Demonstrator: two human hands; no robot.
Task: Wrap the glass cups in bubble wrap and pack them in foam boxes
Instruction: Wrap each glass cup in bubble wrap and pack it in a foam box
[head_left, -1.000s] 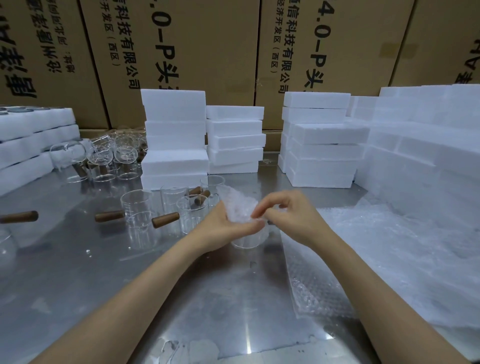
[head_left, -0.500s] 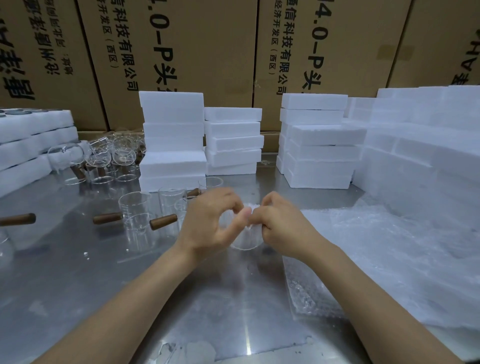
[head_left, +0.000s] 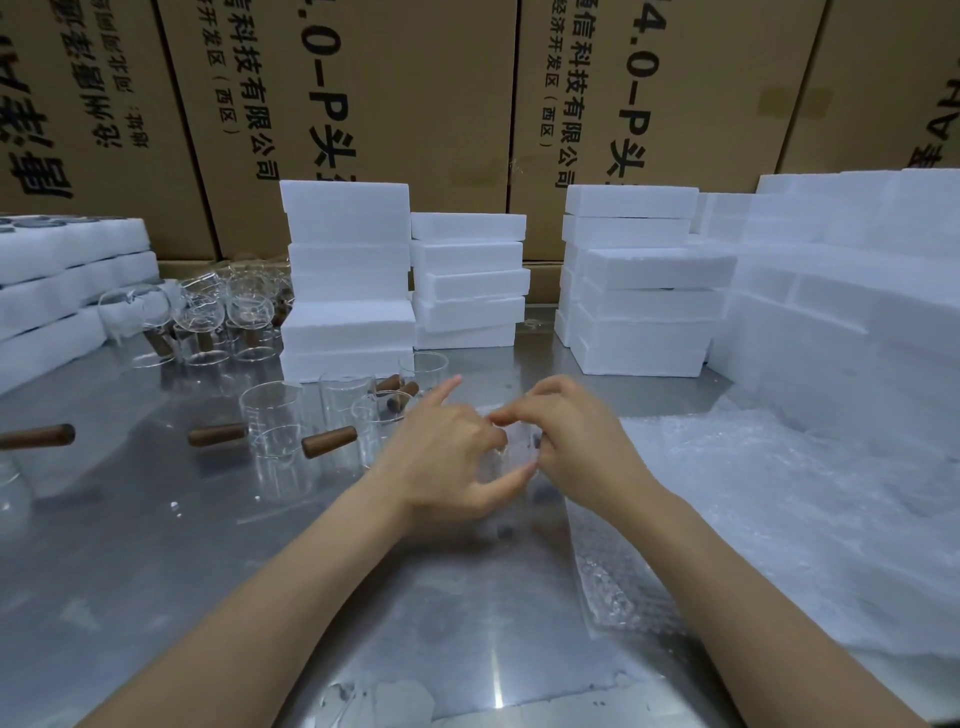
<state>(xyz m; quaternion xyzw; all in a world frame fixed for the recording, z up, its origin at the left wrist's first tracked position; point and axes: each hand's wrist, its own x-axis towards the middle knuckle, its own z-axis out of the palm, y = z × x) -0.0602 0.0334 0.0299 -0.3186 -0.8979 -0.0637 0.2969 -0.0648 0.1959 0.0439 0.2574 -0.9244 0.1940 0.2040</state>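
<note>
Two bare hands met over the shiny metal surface (head_left: 156, 561). The left hand (head_left: 447, 457) and the right hand (head_left: 576, 441) held one glass cup (head_left: 511, 452) between them, and the cup was covered in bubble wrap. The left thumb pressed under the cup, the other left fingers (head_left: 447, 387) curled round its side, and the pointer finger stuck out straight. The right fingers (head_left: 511, 413) pinched the wrap at the top of the cup. The cup was just above the surface, in the middle of the view.

To the left of the hands stood more glass cups (head_left: 272, 421) with brown wooden handles (head_left: 328, 442) (some handles lay pointing left). More round glasses (head_left: 208, 317) were crowded farther back on the left. A big sheet of bubble wrap (head_left: 779, 499) lay on the right, touching the right arm.

White foam boxes (head_left: 348, 280) stood in piles behind the cups. One pile (head_left: 467, 280) was beside it, and another pile (head_left: 644, 280) stood farther right. More foam (head_left: 852, 291) filled the right side, and more foam (head_left: 57, 280) sat on the left.

Brown cardboard cartons (head_left: 426, 88) made a wall at the back. They had black writing turned sideways. I could read "科技有限公司", "(西区)" and "4.0-P头". The other words were cut off.
</note>
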